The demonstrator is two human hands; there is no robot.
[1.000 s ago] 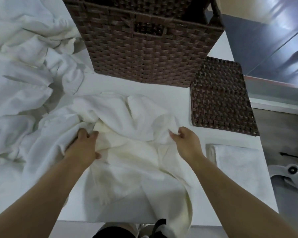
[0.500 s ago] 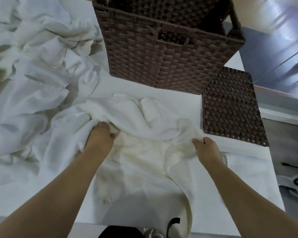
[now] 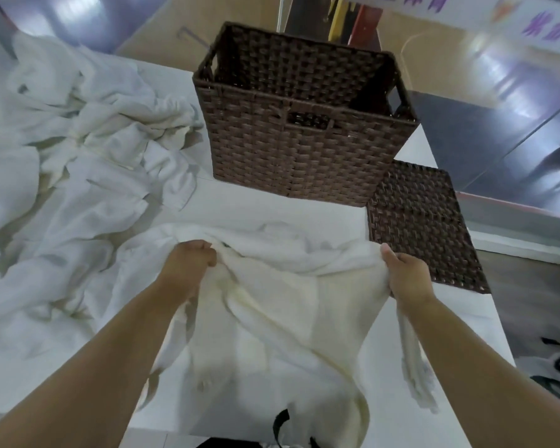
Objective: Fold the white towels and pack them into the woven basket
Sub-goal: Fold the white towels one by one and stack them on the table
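Observation:
A cream-white towel [image 3: 282, 305] is stretched between both hands over the near part of the white table [image 3: 304, 211]. My left hand [image 3: 188, 266] grips its left upper edge in a fist. My right hand [image 3: 408, 276] grips the right upper edge, and cloth hangs down below that wrist. The towel's lower part drapes over the table's front edge. The dark brown woven basket [image 3: 304, 150] stands open beyond the towel, and its inside looks bare. A heap of crumpled white towels [image 3: 78, 150] covers the left side of the table.
A flat woven lid [image 3: 421, 227] lies on the table to the right of the basket, close to my right hand. The table's right edge drops to a shiny floor [image 3: 498, 130]. A cardboard box [image 3: 162, 37] stands behind the table.
Both hands moved apart and lifted, spreading the towel wide between them. The view tilted up, so the basket's open top now shows.

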